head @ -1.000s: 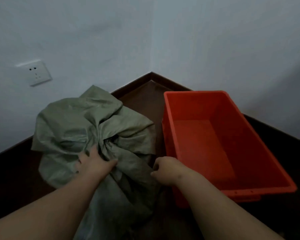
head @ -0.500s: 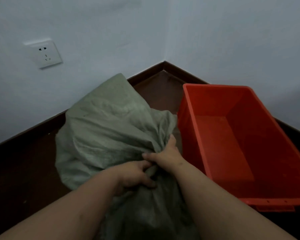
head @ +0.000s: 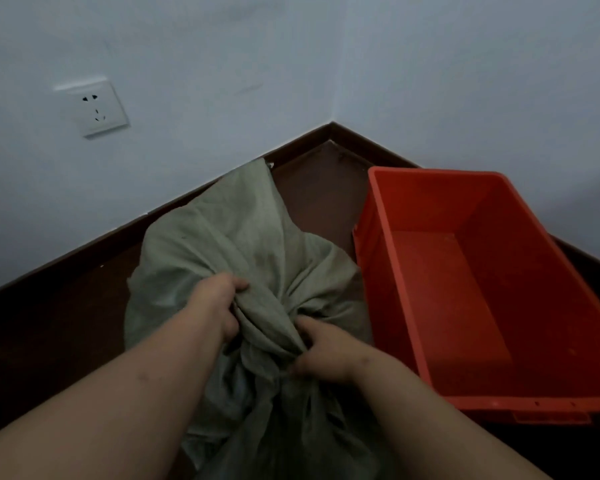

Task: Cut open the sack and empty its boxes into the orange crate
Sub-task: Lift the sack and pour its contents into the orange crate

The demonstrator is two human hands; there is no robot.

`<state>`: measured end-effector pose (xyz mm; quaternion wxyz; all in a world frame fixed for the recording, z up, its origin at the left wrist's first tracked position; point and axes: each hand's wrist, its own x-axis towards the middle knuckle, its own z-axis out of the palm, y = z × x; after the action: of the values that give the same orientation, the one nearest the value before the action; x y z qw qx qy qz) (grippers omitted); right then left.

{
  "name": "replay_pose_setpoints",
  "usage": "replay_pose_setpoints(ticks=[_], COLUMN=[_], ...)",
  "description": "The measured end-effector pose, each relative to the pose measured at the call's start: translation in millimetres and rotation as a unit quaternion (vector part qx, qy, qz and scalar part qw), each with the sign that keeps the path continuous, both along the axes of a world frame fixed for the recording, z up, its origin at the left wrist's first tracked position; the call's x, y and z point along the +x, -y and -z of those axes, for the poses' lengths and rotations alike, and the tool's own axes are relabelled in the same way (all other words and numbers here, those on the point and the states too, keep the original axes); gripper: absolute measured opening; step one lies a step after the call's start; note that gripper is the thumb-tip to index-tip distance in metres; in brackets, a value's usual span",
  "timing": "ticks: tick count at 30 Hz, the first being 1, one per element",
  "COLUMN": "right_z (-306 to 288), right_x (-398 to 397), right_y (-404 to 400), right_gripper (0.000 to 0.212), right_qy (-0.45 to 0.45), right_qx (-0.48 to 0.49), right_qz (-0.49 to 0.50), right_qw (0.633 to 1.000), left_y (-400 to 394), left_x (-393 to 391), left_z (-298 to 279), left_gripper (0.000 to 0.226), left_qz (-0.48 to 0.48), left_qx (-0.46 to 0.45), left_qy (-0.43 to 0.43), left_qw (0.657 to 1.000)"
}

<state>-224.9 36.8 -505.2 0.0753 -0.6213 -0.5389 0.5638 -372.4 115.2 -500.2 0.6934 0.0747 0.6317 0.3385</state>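
A grey-green woven sack lies on the dark floor in the room's corner, its cloth bunched into folds near me. My left hand grips a fold on the sack's left side. My right hand grips the gathered cloth just to the right of it. Both hands are closed on the fabric, a short gap apart. The orange crate stands right beside the sack, to its right, and I see nothing inside it. The sack's contents are hidden.
Two pale walls meet in the corner behind the sack, with a dark skirting board along the floor. A white wall socket sits on the left wall. Dark floor stretches to the left of the sack.
My hands have shifted their hold on the sack: from side by side, the left has moved up and left, the right lower and nearer me. The sack's folds are now gathered between them.
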Motion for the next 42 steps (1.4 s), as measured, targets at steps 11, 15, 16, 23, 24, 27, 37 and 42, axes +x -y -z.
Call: replay_pose_setpoints(ticks=[11, 15, 16, 23, 24, 27, 37, 42], right_z=[-73, -113, -127, -245, -265, -328, -487, -494], right_x=[1, -6, -7, -8, -10, -14, 58, 105], right_y=[-43, -38, -36, -35, -36, -45, -69, -89], right_gripper=[0.066, 0.048, 0.047, 0.056, 0.054, 0.051, 0.048, 0.043], right_qy=[-0.325, -0.236, -0.228, -0.237, -0.242, -0.252, -0.331, -0.262], right_qx=[-0.184, -0.106, -0.098, -0.059, -0.048, -0.018, 0.007, 0.027], right_qz=[0.393, 0.415, 0.399, 0.341, 0.332, 0.319, 0.272, 0.279], right_qw=[0.84, 0.872, 0.883, 0.908, 0.91, 0.913, 0.904, 0.923], left_y=[57, 70, 70, 45, 43, 30, -8, -32], left_x=[33, 19, 12, -45, -53, -105, -79, -18], left_z=[-102, -160, -174, -229, -241, -236, -387, -398], left_gripper=[0.036, 0.032, 0.033, 0.056, 0.064, 0.091, 0.064, 0.033], left_qz=[0.371, 0.419, 0.393, 0.064, 0.081, 0.094, 0.055, 0.086], left_qx=[0.233, 0.121, 0.096, -0.001, 0.001, -0.028, -0.095, -0.071], left_qy=[-0.193, -0.017, 0.032, -0.239, -0.251, -0.282, -0.154, -0.114], left_qw=[0.878, 0.9, 0.914, 0.969, 0.965, 0.954, 0.982, 0.987])
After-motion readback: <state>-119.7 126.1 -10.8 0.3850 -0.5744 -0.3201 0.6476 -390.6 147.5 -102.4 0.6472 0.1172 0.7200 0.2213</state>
